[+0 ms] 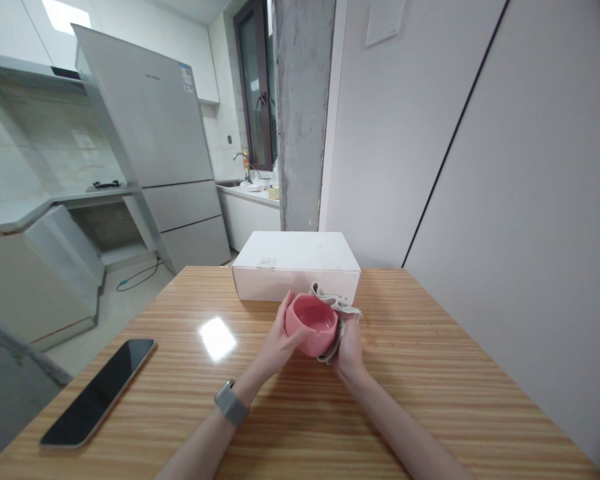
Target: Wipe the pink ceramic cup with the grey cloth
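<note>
A pink bowl [313, 319] with notches in its rim, much like an ashtray, is tilted so its hollow faces me. My left hand [279, 337] grips its left side, thumb near the front rim and fingers behind. A grey cloth [337, 308] is bunched in my right hand [349, 343] and pressed to the bowl's right side. Part of that hand's fingers is hidden by the cloth. Both hands are above the wooden table [410, 400], in front of a white box [297, 253]. A watch [231, 402] is on my left wrist.
A dark-screened phone [100, 393] lies at the table's left. The closed white box stands at the far table edge. Beyond are a silver refrigerator [150, 113], a sink counter with a faucet [247, 167], and a grey pillar [304, 120]. A pale wall panel [505, 167] borders the right.
</note>
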`<action>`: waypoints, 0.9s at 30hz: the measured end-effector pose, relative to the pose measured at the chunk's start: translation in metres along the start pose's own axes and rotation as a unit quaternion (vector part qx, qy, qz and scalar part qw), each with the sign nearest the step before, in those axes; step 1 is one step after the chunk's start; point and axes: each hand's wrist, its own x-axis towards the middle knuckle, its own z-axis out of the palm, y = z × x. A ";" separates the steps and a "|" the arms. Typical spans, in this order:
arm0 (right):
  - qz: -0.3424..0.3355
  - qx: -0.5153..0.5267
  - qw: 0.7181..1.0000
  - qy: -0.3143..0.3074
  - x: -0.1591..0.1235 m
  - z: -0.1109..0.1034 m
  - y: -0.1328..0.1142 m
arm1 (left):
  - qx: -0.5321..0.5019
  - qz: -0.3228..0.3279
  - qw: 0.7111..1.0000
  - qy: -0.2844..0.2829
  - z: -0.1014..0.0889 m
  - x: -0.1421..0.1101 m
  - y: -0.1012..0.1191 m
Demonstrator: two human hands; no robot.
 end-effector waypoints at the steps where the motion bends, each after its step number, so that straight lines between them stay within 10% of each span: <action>1: 0.018 0.013 1.000 -0.009 0.002 0.000 -0.002 | 0.036 0.020 0.999 -0.019 -0.001 -0.001 0.003; 8: 0.051 0.043 0.997 -0.036 0.005 -0.003 -0.010 | 0.108 0.024 0.994 -0.012 -0.003 0.001 0.003; 19: -0.046 -0.069 0.997 -0.004 -0.004 -0.011 0.000 | -0.017 -0.112 0.994 0.003 0.002 -0.002 -0.003; 27: 0.046 -0.063 0.996 -0.039 0.003 -0.009 -0.006 | -0.214 -0.204 0.954 -0.058 0.014 -0.011 -0.001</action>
